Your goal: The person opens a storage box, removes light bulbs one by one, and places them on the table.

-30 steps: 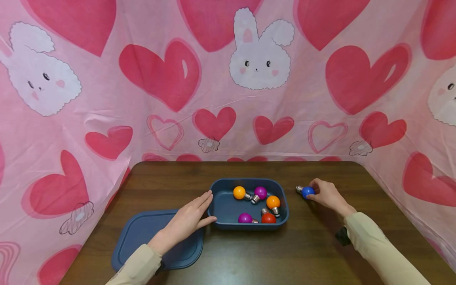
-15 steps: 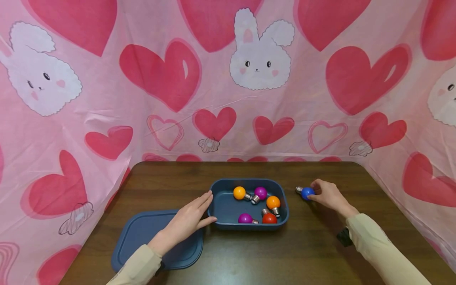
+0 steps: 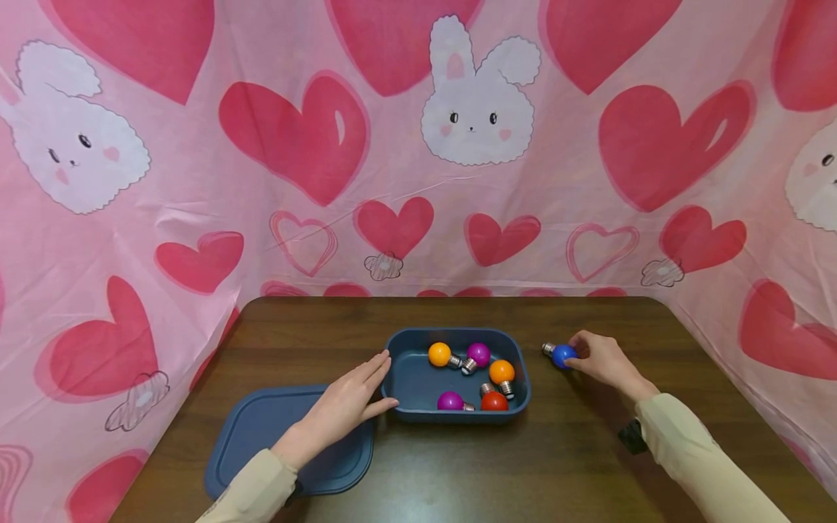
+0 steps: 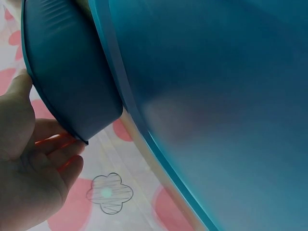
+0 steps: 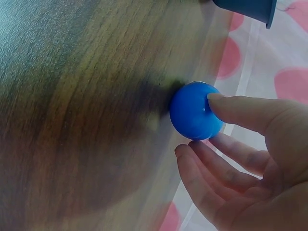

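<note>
To the right of the dark blue box (image 3: 451,417), my right hand (image 3: 604,361) pinches a blue bulb (image 3: 564,356) lying with its metal base to the left. The right wrist view shows the thumb and fingers of my right hand (image 5: 240,159) around the blue ball (image 5: 192,110). My left hand (image 3: 343,399), fingers straight, touches the box's left end; in the left wrist view my left hand (image 4: 38,159) rests at the rim of the box (image 4: 72,72). Inside the box lie orange bulbs (image 3: 439,354), purple bulbs (image 3: 478,354) and a red bulb (image 3: 494,402).
A dark blue lid (image 3: 261,428) lies flat on the wooden table (image 3: 471,465), left of the box and partly under my left forearm. Behind the table hangs a pink cloth (image 3: 392,174) with hearts and rabbits.
The blue bulb has shifted very slightly toward the table's front with my right hand. The red bulb in the box has settled a little to the right. My left hand has stayed put.
</note>
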`<control>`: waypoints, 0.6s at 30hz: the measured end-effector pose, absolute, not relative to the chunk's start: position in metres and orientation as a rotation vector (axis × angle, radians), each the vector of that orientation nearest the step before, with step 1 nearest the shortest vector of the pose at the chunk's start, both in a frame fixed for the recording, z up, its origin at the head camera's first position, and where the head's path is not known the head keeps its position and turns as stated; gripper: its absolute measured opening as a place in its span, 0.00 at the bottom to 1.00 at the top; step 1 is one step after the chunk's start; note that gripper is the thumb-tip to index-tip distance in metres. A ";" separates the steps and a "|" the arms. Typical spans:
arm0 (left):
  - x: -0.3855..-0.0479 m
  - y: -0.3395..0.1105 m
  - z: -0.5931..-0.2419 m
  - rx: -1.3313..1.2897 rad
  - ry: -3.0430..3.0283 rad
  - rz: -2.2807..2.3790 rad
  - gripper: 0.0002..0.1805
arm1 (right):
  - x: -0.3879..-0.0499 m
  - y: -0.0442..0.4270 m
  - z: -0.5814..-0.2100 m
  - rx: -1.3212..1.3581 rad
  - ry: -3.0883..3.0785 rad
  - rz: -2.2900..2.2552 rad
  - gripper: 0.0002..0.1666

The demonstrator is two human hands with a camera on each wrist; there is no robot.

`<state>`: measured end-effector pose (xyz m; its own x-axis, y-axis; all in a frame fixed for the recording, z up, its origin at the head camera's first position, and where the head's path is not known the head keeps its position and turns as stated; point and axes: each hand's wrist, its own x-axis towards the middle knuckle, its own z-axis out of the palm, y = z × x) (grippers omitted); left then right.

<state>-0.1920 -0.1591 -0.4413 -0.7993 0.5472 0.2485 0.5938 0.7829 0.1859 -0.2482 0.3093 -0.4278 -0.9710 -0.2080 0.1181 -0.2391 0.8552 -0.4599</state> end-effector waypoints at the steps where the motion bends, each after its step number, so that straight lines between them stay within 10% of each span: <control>1: -0.192 -0.159 -0.441 -0.903 -2.792 -0.381 0.42 | -0.248 0.309 -0.428 0.356 -2.965 0.749 0.21; 18: -0.191 -0.159 -0.441 -0.906 -2.789 -0.389 0.42 | -0.245 0.309 -0.423 0.350 -2.958 0.739 0.21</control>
<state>-0.1911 -0.1594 -0.4410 -0.7970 0.5487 0.2523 0.5969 0.7795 0.1902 -0.2453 0.3088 -0.4235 -0.9714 -0.2019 0.1249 -0.2369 0.8581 -0.4555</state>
